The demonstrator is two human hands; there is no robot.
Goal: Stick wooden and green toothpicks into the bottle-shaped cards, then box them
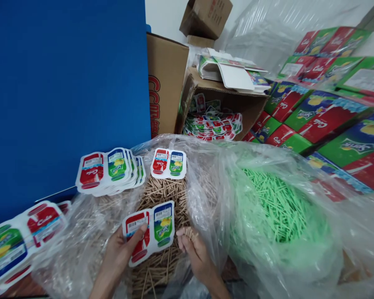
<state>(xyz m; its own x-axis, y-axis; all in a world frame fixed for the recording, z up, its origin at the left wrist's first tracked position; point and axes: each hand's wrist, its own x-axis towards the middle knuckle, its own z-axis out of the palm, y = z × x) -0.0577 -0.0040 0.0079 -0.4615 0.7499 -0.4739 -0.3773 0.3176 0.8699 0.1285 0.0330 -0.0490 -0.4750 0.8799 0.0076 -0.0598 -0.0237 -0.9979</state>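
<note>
My left hand [120, 251] grips a double packet [163, 224] by its red Cola half, thumb on the front; the blue-green Sprite half points right. Close by on the right, my right hand [195, 251] is closed around several thin tan sticks [188, 234], whose ends show above the fingers. Both hands are over a clear plastic bag filled with loose tan sticks [162, 193]. Another double packet [169, 163] lies at the far side of these sticks. A fanned stack of such packets [107, 170] is at the left.
More packets [21, 238] lie at the lower left beside a blue panel [65, 83]. Bright green sticks [276, 203] fill a clear bag at the right. Behind stand an open carton [255, 108] of packets and stacked Cola and Sprite boxes [324, 116].
</note>
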